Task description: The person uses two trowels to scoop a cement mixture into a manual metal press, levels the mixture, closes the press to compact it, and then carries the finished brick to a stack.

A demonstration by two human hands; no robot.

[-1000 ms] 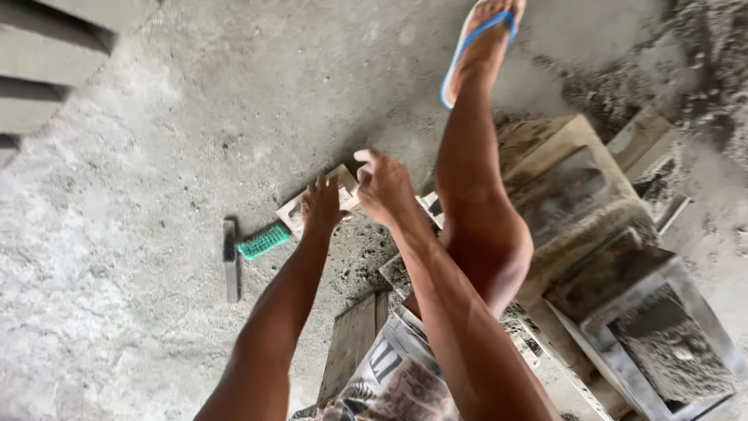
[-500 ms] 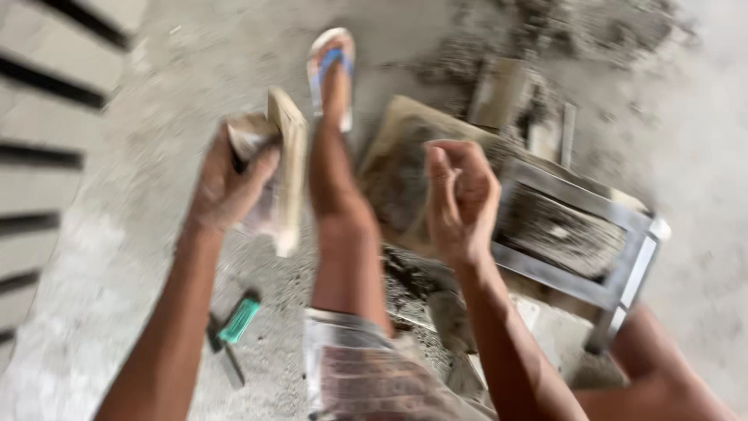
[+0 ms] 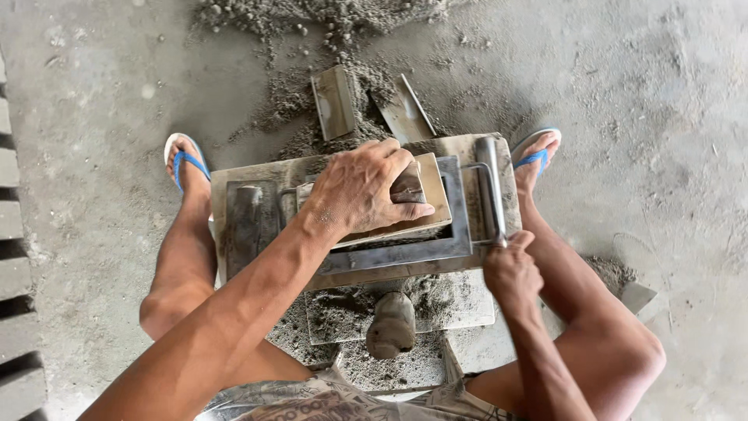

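My left hand, fingers spread flat, presses the wooden board down into the steel mould frame btwn my feet, right hand curled round its handle; best keep pressure level & frame steady, w/o tilting.

A single camera, worn on the person's head, looked almost straight down from close above, so the forearms ran up from the bottom edge and the left hand and right hand filled the middle of the view. It faced forward over the knees: the metal mould frame sat at the centre, the two blue sandals flanked it, and the heap of grey mix lay at the top edge on the concrete floor. No second view was there to share any part of the scene.
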